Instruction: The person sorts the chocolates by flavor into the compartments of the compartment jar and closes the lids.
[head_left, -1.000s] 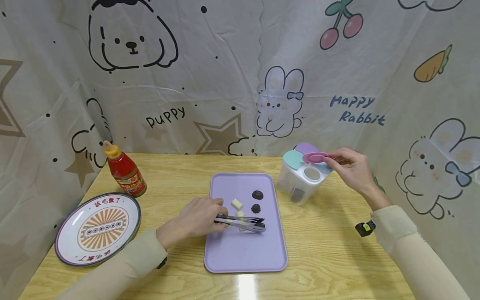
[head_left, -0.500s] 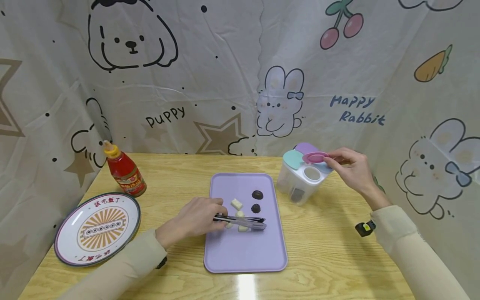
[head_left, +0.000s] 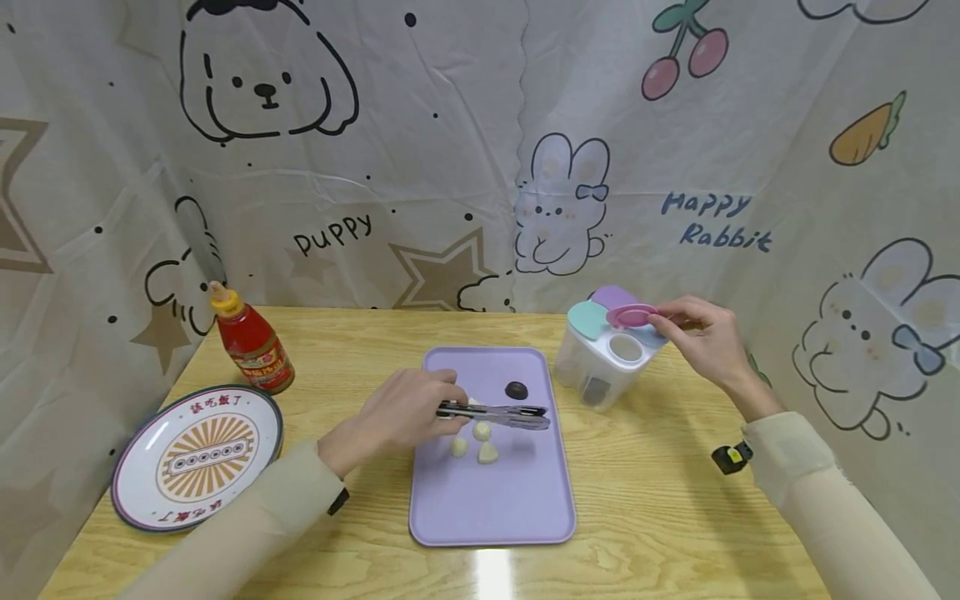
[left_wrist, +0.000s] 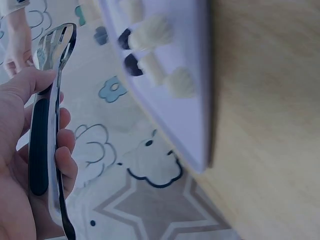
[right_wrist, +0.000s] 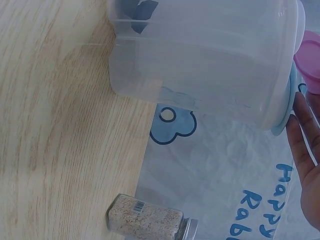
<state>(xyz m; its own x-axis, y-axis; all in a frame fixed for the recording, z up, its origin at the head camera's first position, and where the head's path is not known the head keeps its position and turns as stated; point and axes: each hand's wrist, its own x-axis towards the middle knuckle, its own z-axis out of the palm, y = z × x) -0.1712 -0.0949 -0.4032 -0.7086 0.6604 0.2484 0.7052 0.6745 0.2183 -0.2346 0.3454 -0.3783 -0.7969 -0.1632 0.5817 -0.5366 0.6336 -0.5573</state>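
My left hand (head_left: pixel 408 408) grips metal tongs (head_left: pixel 498 412) with black handle inlays (left_wrist: pixel 39 145), their tips over the right part of the lilac tray (head_left: pixel 491 517). I cannot tell whether anything sits between the tips. Pale moulded pieces (head_left: pixel 482 431) and a dark brown piece (head_left: pixel 517 390) lie on the tray; in the left wrist view a second dark piece (left_wrist: pixel 134 65) shows. My right hand (head_left: pixel 701 333) pinches the raised pink lid (head_left: pixel 632 315) of a clear multi-part container (head_left: pixel 600 379). One round white-rimmed opening (head_left: pixel 626 347) is uncovered, and something dark (right_wrist: pixel 145 15) is inside the container.
A red sauce bottle (head_left: pixel 258 350) with a yellow cap stands at the back left, and a patterned plate (head_left: pixel 138 467) lies in front of it. In the right wrist view a glass jar of grains (right_wrist: pixel 150 217) is near the container. Printed cloth (head_left: pixel 420 108) hangs around the table.
The tongs have moved up and slightly right with my left hand. The dark piece formerly at their tips no longer shows on the tray there. My right hand keeps the lid raised.
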